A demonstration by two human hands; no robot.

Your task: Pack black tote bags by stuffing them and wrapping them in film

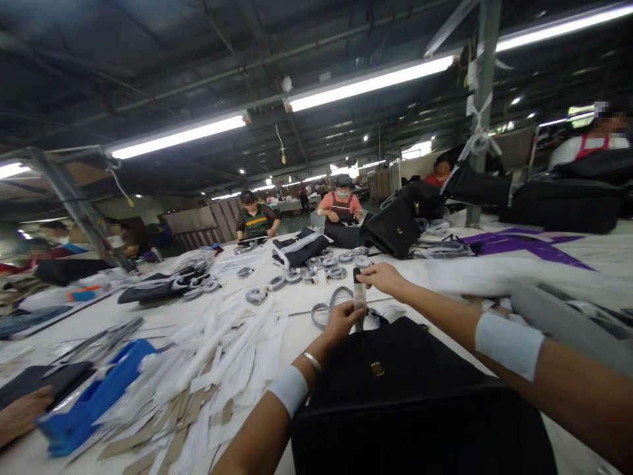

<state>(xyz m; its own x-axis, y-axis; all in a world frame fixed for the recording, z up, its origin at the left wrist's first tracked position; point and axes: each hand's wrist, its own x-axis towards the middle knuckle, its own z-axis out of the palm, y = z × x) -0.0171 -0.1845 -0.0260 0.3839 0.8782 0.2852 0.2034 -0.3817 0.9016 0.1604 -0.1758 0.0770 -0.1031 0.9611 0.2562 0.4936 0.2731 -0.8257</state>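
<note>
A large black handbag (420,369) with a small gold clasp stands in front of me. Above its top, my left hand (343,321) pinches the lower part of an upright black strap (359,293), which seems to be the bag's handle. A translucent wrap covers the strap's middle. At the strap's dark upper end, the fingers of my right hand (386,278) are closed on it. Where the strap meets the bag is partly hidden. Behind my left hand lies a loop of grey wrapped strap (320,315).
White and brown strips (217,389) are strewn at left, beside a blue plastic holder (96,402). A co-worker's hand (24,415) touches dark material there. Several wrapped coils (316,267) and another black bag (393,227) lie farther back. Two co-workers stand across the table.
</note>
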